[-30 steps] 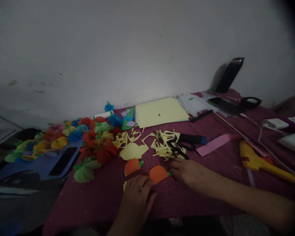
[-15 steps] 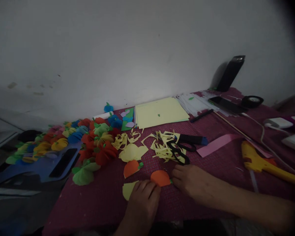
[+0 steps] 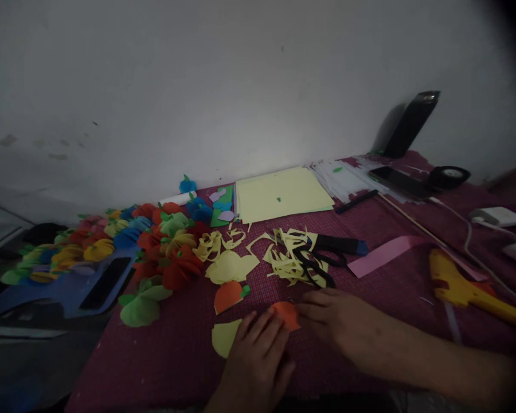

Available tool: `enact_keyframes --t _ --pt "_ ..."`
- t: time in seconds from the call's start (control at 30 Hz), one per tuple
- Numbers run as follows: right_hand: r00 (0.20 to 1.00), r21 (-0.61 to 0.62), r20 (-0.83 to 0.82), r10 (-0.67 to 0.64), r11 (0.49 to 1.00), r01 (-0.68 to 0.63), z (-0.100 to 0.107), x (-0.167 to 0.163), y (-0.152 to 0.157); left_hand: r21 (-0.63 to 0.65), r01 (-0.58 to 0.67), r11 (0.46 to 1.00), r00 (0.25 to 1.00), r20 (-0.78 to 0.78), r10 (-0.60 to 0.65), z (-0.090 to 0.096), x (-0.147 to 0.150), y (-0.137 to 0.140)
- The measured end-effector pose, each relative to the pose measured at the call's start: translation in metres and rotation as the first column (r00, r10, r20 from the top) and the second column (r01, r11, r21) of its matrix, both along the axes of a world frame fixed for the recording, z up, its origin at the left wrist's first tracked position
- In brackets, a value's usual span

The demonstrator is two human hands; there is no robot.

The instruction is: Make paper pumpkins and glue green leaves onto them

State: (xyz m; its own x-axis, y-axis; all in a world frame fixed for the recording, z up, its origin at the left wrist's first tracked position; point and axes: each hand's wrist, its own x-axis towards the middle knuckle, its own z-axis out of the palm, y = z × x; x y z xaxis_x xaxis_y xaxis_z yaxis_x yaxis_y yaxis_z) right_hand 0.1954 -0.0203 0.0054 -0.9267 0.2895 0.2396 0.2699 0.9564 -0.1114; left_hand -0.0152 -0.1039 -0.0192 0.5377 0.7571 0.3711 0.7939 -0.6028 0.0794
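An orange paper cutout (image 3: 286, 315) with a rounded edge lies flat on the table between my two hands. My left hand (image 3: 260, 350) rests on its left side, fingers stretched out flat and slightly apart. From the right, my right hand (image 3: 327, 315) lays outstretched fingers over the other edge, which hides the end there. Beside my left hand is a pale yellow paper cutout (image 3: 224, 338), partly covered by the hand. Another orange cutout (image 3: 227, 296) with a green stem (image 3: 245, 291) sits just beyond it. Farther back lie stacked pale yellow cutouts (image 3: 230, 267).
Black scissors (image 3: 318, 269) lie among yellow paper scraps (image 3: 286, 258). Colourful paper pumpkins (image 3: 180, 269) crowd the left side. Pale yellow sheets (image 3: 284, 195) lie at the back. A yellow glue gun (image 3: 451, 281), pink strip (image 3: 382, 252) and phone (image 3: 399, 180) are on the right.
My left hand has shifted right onto the orange cutout, fingers now extended. My right hand's fingers have slid over its right end, covering the green tip that showed before.
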Motion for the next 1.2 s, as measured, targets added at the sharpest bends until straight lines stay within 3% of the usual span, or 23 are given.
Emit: enact_keyframes --t 0.1,0.27,0.57,0.73,0.87,0.97,1.07,1.2 --pt "0.998 -0.094 0.015 0.063 0.994 -0.062 -0.014 -0.002 -0.003 0.011 0.054 0.998 0.998 -0.03 -0.054 -0.004 -0.003 -0.002" --pt "0.999 -0.152 0.005 0.046 0.987 -0.045 -0.028 -0.004 -0.004 0.089 0.065 0.994 0.998 -0.025 -0.063 -0.014 -0.011 -0.007" --pt "0.997 -0.223 0.038 0.07 0.973 -0.06 -0.007 -0.004 0.001 0.195 -0.126 0.973 0.973 0.213 0.083 -0.012 0.002 -0.011" --pt "0.995 -0.237 0.063 0.076 0.97 -0.059 0.002 -0.007 0.006 0.106 -0.168 0.98 0.977 0.149 0.152 -0.015 0.003 -0.015" --pt "0.993 -0.283 0.007 0.115 0.953 -0.109 0.006 -0.005 0.013 0.147 -0.226 0.963 0.962 0.19 0.197 -0.021 0.002 -0.019" --pt "0.981 -0.281 -0.085 0.177 0.94 -0.194 0.008 -0.004 0.015 0.207 -0.181 0.961 0.975 0.165 0.149 -0.027 -0.005 -0.015" --pt "0.959 -0.237 -0.19 0.211 0.938 -0.253 0.008 -0.005 0.017 0.307 -0.068 0.949 0.997 -0.009 0.074 -0.035 -0.016 -0.006" --pt "0.963 -0.161 -0.254 0.089 0.978 -0.133 0.001 -0.007 0.024 0.477 0.037 0.878 0.996 -0.084 0.004 -0.037 -0.032 0.006"
